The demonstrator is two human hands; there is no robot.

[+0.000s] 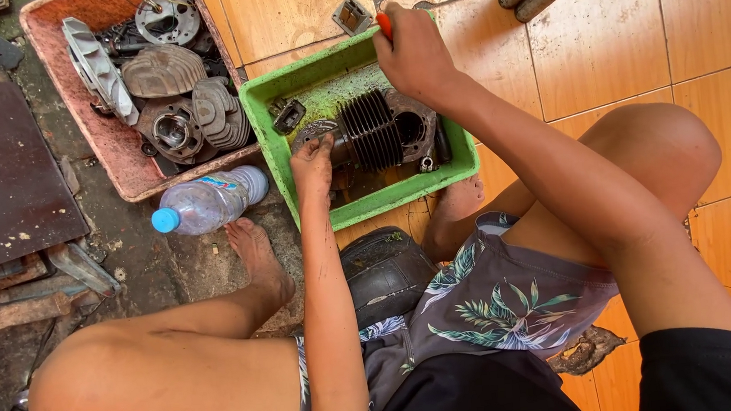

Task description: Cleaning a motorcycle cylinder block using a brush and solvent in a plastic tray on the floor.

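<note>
Fingers (314,153) of the left hand press the finned cylinder (374,131); right fingers (396,42) clamp an orange-handled tool (383,25).

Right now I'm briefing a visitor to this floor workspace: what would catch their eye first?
First, the bright green tray at centre, holding a dark finned engine cylinder; the left hand steadies it while the right hand grips an orange-handled tool above. To the left, a reddish tray of grey engine parts, with a clear plastic bottle lying before it.
</note>
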